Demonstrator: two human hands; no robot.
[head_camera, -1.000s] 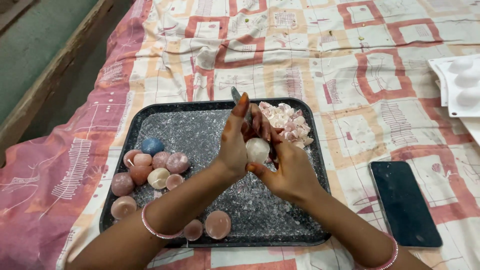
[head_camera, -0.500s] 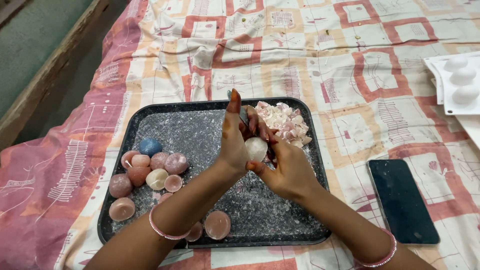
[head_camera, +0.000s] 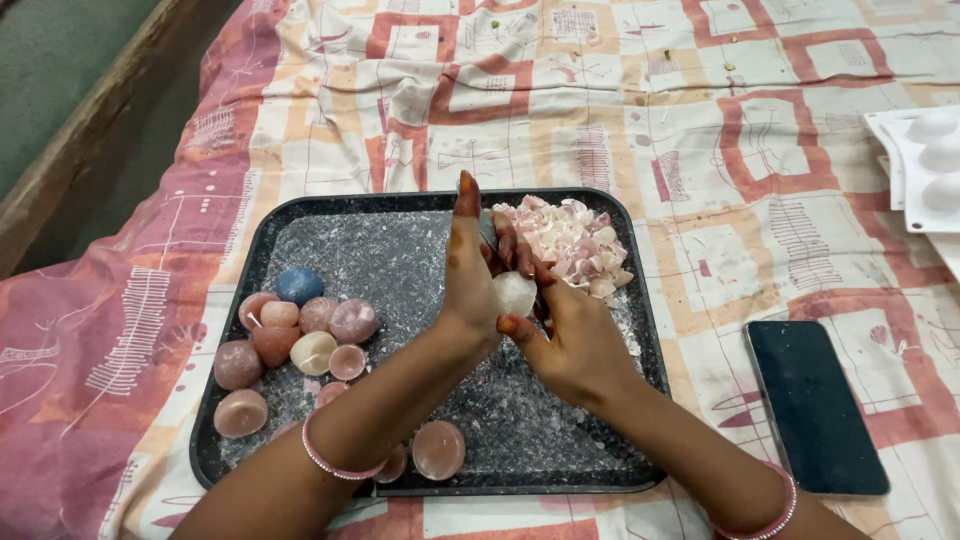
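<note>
Both hands, left hand (head_camera: 470, 285) and right hand (head_camera: 570, 340), are closed around a white wax ball (head_camera: 513, 293).
Trimming is judged underway above the black tray (head_camera: 240, 290); careful scraping toward the shavings pile (head_camera: 570, 240) is called for.

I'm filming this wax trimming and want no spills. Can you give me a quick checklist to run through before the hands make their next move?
1. Pale round wax candle held by both hands: ok, the left hand and right hand both grip it.
2. Candle kept over the dark rectangular metal tray: ok.
3. Pile of pink and white wax shavings inside the tray: ok, though flakes lie near the right rim.
4. Finished pink and blue round candles apart from the hands: ok, grouped at the tray's left.
5. Black flat phone away from the wax: ok, on the cloth outside the tray.
6. Blade position: cannot tell, hidden by fingers.
</note>
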